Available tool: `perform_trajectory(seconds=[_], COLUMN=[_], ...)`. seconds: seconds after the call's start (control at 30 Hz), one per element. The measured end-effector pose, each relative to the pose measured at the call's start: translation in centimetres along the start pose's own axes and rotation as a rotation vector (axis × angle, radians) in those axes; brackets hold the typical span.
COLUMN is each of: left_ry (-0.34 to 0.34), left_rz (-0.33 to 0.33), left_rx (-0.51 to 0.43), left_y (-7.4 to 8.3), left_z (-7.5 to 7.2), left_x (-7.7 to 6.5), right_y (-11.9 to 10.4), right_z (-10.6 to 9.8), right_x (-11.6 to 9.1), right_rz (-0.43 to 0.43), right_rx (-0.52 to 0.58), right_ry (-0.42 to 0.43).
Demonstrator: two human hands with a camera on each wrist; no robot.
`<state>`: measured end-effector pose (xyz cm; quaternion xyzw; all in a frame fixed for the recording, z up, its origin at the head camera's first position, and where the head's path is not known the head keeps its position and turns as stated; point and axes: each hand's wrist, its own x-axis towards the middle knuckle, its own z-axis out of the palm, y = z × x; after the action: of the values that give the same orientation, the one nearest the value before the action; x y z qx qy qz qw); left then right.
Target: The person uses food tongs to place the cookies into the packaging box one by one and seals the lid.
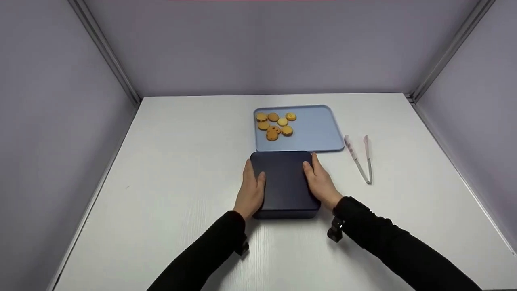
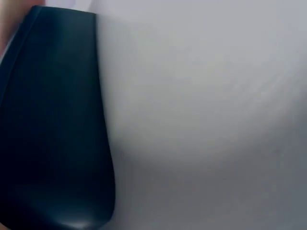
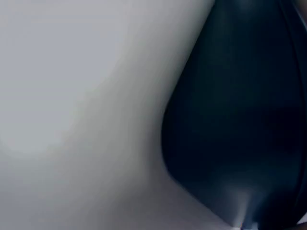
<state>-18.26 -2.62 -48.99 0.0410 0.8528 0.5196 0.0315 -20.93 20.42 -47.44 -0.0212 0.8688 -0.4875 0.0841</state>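
A dark navy box (image 1: 284,182), its lid on, lies between both hands. My left hand (image 1: 251,192) grips its left side, the thumb over the top edge and the fingers along the wall. On the opposite side my right hand (image 1: 322,182) holds it the same way, thumb on the lid. The left wrist view shows the box wall (image 2: 53,115) close up; in the right wrist view the wall (image 3: 230,115) fills the right part. Most fingers are hidden behind the box. Whether its underside touches the table cannot be told.
Just beyond the box lies a light blue tray (image 1: 315,129) with several cookies (image 1: 273,130) on its left half. Tongs (image 1: 351,149) lie spread to the right of the tray. Grey panels (image 1: 258,48) enclose the white table (image 1: 181,161) at the back and sides.
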Motion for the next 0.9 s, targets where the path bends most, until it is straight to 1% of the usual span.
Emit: perform_trajectory(seconds=[0.1,0.27,0.57,0.77,0.9], left_ry=[0.007,0.017,0.008,0.006,-0.004], left_rz=[0.018,0.028,-0.019,-0.021,-0.019], left_rx=[0.016,0.054,0.11,0.12,0.133], left_y=[-0.1,0.0,0.2,0.3,0.2], left_z=[0.2,0.3,0.6,0.9,1.0], left_x=[0.0,-0.1,0.0,0.1,0.2], right_y=[0.4,0.8,1.3,1.8,1.9], right_z=[0.3,0.6,0.7,0.6,0.4], right_x=[0.1,0.1,0.2,0.2,0.1], right_rz=[0.019,0.009,-0.012,-0.018,-0.021], right_rx=[0.004,-0.03,-0.06,-0.085,-0.103], right_ry=[0.044,0.091,0.166,0.179,0.156])
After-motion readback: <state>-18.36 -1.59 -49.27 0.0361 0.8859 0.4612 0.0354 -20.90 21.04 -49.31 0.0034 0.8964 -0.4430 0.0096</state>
